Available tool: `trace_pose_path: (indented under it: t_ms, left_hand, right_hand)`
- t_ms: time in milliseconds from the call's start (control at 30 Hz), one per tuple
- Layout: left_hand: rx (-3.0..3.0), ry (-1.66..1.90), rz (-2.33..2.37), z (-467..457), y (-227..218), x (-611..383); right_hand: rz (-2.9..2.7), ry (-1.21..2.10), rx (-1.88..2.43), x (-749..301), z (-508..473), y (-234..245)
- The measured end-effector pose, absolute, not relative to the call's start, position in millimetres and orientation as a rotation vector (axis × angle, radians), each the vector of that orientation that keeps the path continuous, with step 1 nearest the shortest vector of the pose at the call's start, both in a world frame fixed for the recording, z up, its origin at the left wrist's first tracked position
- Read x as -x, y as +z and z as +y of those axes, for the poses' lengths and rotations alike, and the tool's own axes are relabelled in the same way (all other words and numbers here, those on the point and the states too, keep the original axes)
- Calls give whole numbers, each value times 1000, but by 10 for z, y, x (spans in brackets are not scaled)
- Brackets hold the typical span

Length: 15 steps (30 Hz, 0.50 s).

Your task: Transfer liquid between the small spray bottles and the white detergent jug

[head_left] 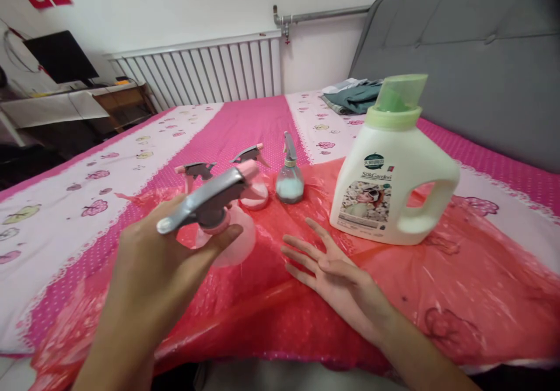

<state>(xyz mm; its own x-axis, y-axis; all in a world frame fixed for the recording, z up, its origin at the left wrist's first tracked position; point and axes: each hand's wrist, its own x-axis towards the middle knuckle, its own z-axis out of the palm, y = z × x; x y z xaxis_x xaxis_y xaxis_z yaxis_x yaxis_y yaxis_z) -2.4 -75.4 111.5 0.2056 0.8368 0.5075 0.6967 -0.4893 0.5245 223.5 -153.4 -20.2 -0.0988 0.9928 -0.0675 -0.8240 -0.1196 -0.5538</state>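
Observation:
My left hand [151,274] holds a small clear pink spray bottle [221,219] lifted off the bed, fingers round its grey and pink trigger head. My right hand [330,268] lies open, palm up, on the red plastic sheet [459,274], fingers spread, holding nothing. Just beyond its fingertips stands a large white detergent jug [391,169] with a pale green cap. Behind the held bottle stand a second pink spray bottle [196,172], a third pink one [254,189], and a small grey-headed spray bottle [289,178] with pale liquid.
The red sheet covers a bed with a pink and white flowered cover [109,163]. Folded clothes [354,96] lie by the grey headboard [472,52]. A white radiator [205,73] lines the far wall, with a desk and dark monitor [61,58] at the left.

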Motion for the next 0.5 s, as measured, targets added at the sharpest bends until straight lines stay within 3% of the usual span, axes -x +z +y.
trace_pose_path:
  t_ms: [267,500]
  left_hand:
    - [-1934,1041,920,-741,991,-168]
    - [-1766,1002,824,-802,871,-354]
  right_hand:
    - [-721,1701,555,-2134,-1577,-235]
    - [-737,1588,605,-1982,-1576,-215]
